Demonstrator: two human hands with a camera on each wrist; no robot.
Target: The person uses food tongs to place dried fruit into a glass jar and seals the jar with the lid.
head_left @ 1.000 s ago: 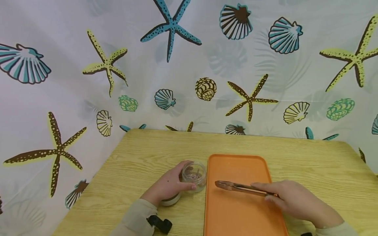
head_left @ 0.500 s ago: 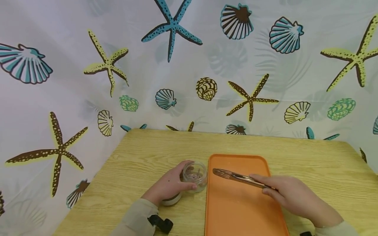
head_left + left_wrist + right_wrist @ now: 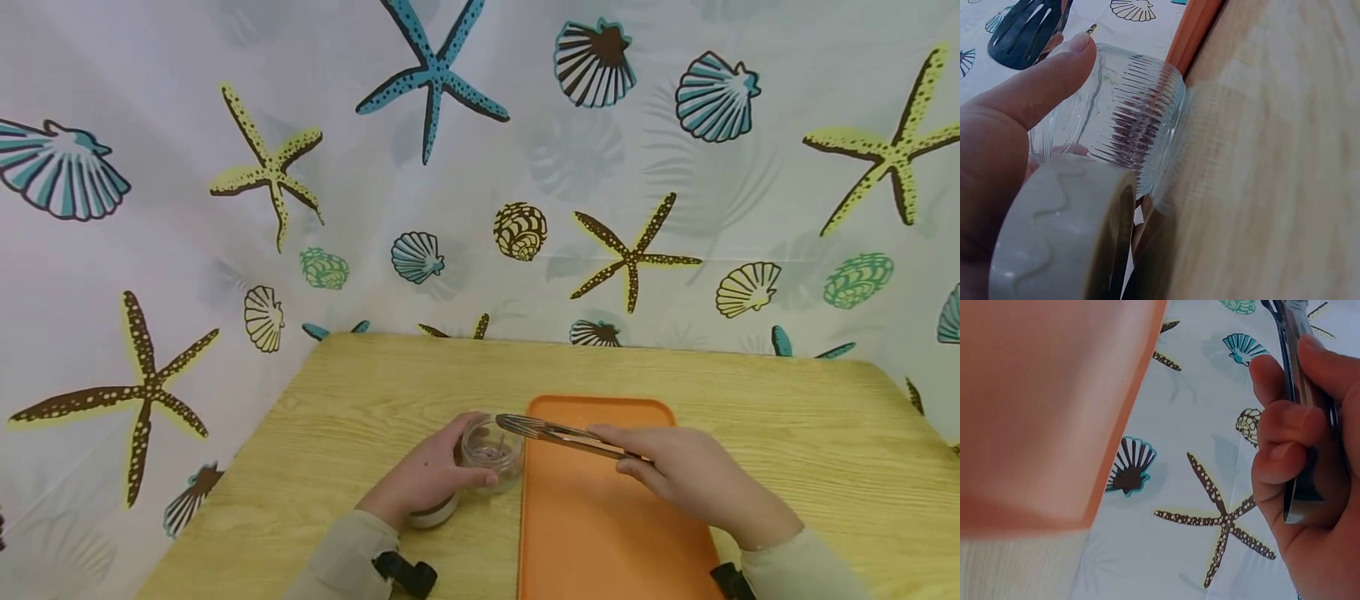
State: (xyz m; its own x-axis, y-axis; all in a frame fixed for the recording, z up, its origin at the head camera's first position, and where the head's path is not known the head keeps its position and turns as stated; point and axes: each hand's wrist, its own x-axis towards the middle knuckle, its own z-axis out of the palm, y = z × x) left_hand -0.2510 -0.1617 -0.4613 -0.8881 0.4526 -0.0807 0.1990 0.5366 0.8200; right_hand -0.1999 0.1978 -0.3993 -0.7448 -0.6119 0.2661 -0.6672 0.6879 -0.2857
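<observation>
A clear ribbed glass jar (image 3: 506, 478) stands on the table with my left hand (image 3: 422, 477) curled round its side. Small dark reddish pieces show inside it, through the glass (image 3: 1138, 125) in the left wrist view. My right hand (image 3: 693, 477) grips metal tongs (image 3: 561, 435) by the handle end, fingers wrapped round them in the right wrist view. The slotted tong head (image 3: 1022, 34) is over the jar's mouth, overlapping the rim's right side in the head view. A whitish round lid-like piece (image 3: 433, 515) lies beside my left wrist.
An orange tray (image 3: 600, 525) with a raised rim lies just right of the jar, under my right hand and the tongs. The wood-grain table (image 3: 390, 375) runs back to a hanging cloth (image 3: 480, 175) printed with starfish and shells.
My right hand has lifted the tongs and moved them left, from over the tray to the jar's rim. The left hand and jar have stayed in place.
</observation>
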